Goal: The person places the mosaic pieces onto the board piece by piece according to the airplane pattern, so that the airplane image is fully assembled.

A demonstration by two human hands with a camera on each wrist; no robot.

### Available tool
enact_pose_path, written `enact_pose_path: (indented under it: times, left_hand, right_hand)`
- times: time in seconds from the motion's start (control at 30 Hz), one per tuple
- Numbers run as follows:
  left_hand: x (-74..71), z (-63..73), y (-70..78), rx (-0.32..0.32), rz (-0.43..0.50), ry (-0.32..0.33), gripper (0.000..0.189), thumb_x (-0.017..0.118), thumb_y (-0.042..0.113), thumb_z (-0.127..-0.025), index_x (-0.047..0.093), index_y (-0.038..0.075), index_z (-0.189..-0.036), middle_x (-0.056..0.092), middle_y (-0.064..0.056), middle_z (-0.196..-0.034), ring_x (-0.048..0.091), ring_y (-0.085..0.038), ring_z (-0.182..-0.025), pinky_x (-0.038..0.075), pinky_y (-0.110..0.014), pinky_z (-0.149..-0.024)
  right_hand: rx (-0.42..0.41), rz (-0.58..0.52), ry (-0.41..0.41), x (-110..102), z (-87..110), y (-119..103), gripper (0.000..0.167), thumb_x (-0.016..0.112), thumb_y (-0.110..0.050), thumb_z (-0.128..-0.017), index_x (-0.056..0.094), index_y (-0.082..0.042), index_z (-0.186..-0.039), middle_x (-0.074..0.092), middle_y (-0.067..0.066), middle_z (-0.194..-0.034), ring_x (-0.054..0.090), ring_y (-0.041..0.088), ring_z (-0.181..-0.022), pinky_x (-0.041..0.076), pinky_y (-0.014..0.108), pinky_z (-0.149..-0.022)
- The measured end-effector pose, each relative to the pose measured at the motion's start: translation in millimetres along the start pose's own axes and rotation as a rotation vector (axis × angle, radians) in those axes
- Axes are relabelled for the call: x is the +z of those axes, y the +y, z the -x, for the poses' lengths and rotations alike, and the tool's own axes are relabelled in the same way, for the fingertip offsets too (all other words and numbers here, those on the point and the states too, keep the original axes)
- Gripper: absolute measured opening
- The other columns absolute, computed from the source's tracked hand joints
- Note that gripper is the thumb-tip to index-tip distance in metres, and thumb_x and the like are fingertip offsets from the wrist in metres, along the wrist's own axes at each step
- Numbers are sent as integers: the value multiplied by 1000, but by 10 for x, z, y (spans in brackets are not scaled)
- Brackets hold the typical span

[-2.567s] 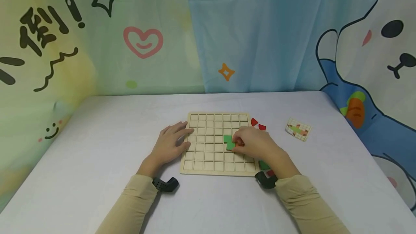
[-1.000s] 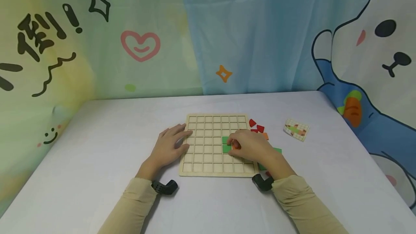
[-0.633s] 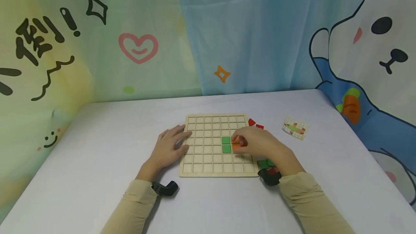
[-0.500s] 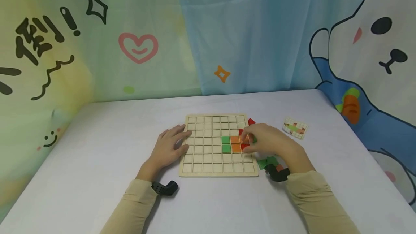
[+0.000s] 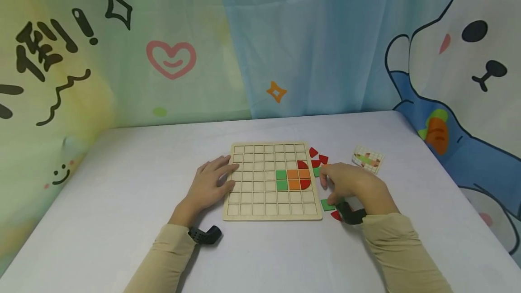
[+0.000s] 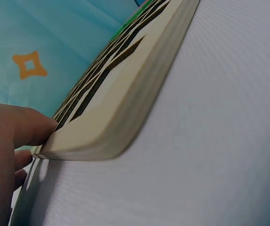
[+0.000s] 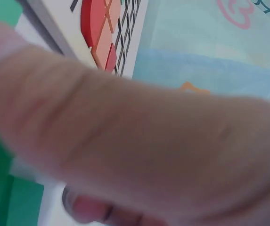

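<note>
A wooden grid board (image 5: 252, 198) lies on the table. My left hand (image 5: 212, 180) rests at its left edge, fingers spread, thumb over the rim in the left wrist view. On its right side sit two green squares (image 5: 281, 185), orange squares (image 5: 293, 185), and red rounded pieces (image 5: 305, 184) above and below one orange square. My right hand (image 5: 354, 182) is off the board's right edge, thumb and index finger apart above loose pieces. The thumb tip is beside a loose green tile (image 5: 327, 205); a finger fills much of the right wrist view, with green pieces (image 7: 21, 200) below.
Loose red pieces (image 5: 323, 159) and another green tile (image 5: 317, 172) lie along the board's right edge. A red piece (image 5: 335, 215) is near the right wrist's black camera (image 5: 351, 215). Farther right lies a small picture card (image 5: 368, 159). A printed curtain (image 5: 301, 49) stands behind the table.
My right hand has moved right, from over the green squares to the loose pieces beside the board. Orange squares and red rounded pieces now show in the grid. My left hand has stayed.
</note>
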State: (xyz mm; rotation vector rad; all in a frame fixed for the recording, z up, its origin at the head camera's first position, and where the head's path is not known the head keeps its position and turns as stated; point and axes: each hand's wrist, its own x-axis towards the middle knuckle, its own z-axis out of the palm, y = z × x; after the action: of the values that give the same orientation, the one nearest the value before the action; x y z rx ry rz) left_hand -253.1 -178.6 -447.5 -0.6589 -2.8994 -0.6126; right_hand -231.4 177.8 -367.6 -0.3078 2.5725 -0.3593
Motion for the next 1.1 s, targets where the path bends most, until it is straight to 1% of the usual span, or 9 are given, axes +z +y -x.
enact_pose_path:
  times: [0.17, 0.27, 0.4, 0.5, 0.63, 0.83, 0.93, 1.1]
  left_hand:
    - [-6, -4, 9, -8, 6, -7, 48, 54, 40, -89, 55, 23, -134, 41, -4, -150, 31, -24, -142, 20, -52, -116]
    - [-9, -5, 17, -7, 5, -8, 48, 54, 40, -89, 55, 24, -134, 41, -4, -150, 32, -24, -142, 20, -53, -115]
    - [-22, -6, 26, 0, 5, -8, 48, 53, 40, -89, 55, 23, -134, 41, -5, -150, 32, -25, -141, 20, -53, -115]
    - [-33, -4, 29, 2, 4, -6, 48, 54, 40, -89, 55, 22, -134, 41, -5, -149, 32, -25, -141, 21, -54, -115]
    - [-39, 1, 35, -3, 6, -11, 48, 54, 39, -89, 55, 22, -134, 42, -6, -149, 33, -26, -141, 21, -54, -115]
    - [-19, 2, 19, -17, 2, -26, 48, 53, 41, -90, 54, 24, -135, 40, -4, -150, 31, -24, -142, 19, -52, -116]
    - [-17, 1, 13, -16, 5, -29, 49, 53, 41, -90, 54, 24, -135, 39, -4, -151, 30, -24, -142, 19, -52, -116]
    - [-23, 0, 13, -15, 12, -29, 49, 53, 41, -89, 53, 24, -136, 39, -3, -151, 30, -23, -143, 18, -51, -116]
  right_hand:
    - [-21, -22, 42, -6, -54, 74, 27, 80, -23, -75, 57, -14, -85, 51, 4, -77, 48, 18, -72, 37, 28, -59]
    - [-43, -53, 56, -19, -58, 124, 26, 78, -26, -77, 57, -14, -85, 51, 3, -76, 48, 17, -70, 37, 27, -58]
    - [-59, -89, 64, -47, -35, 176, 28, 79, -29, -77, 57, -13, -88, 52, 3, -77, 49, 17, -70, 37, 27, -58]
    - [-71, -95, 59, -53, -31, 197, 28, 79, -27, -76, 59, -12, -89, 53, 3, -76, 49, 16, -70, 38, 27, -58]
    - [-66, -80, 49, -25, -72, 201, 24, 78, -25, -78, 60, -13, -89, 54, 2, -76, 49, 16, -70, 40, 26, -59]
    - [-56, -81, 63, 16, -139, 214, 21, 75, -27, -81, 59, -14, -87, 52, 2, -75, 49, 16, -70, 39, 27, -59]
    - [-76, -105, 72, 8, -143, 241, 21, 75, -26, -81, 59, -14, -88, 52, 2, -74, 48, 16, -70, 38, 27, -59]
    - [-112, -119, 63, -14, -125, 289, 24, 79, -19, -77, 60, -13, -91, 51, 1, -75, 48, 15, -72, 38, 27, -61]
